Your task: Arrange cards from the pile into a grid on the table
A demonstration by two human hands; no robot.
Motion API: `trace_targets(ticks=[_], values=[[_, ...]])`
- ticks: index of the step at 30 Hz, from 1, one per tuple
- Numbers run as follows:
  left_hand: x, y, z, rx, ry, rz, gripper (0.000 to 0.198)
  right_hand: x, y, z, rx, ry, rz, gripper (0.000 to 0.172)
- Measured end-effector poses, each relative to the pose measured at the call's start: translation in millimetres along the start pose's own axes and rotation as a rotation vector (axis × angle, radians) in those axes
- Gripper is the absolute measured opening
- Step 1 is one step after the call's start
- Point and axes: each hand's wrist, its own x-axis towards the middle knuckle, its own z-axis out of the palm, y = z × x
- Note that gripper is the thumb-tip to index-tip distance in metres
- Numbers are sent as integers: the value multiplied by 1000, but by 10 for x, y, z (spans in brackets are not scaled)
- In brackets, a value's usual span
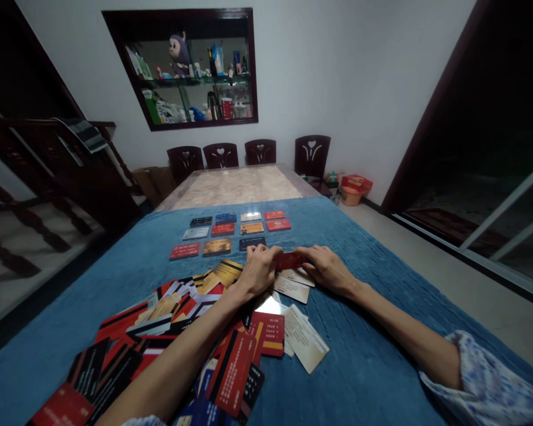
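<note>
Between my two hands a dark red card (289, 260) is held on edge; whether it is one card or a stack I cannot tell. My left hand (260, 269) grips its left end, and my right hand (327, 269) pinches its right end. Just under them lie pale gold cards (292, 289) on the blue cloth. Closer to me, another gold card (305, 340) overlaps a red card (273, 334). A loose heap of mixed cards (177, 307) spreads left, partly hidden by my left forearm. Beyond the hands, neat card stacks stand in rows, including an orange stack (251, 228) and a navy stack (251, 242).
A blue cloth (364, 355) covers the near part of the table, whose marble-patterned top (235, 184) shows at the far end. Several dark chairs (311, 149) stand around that end. An orange bucket (350, 194) sits on the floor, right of the table.
</note>
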Motion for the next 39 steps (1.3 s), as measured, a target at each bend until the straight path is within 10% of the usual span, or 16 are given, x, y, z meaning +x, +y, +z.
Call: trace_targets(ticks=[39], values=[[66,57,-91,136,1,10,37,47,-64,-34,-331,227,-84,38]])
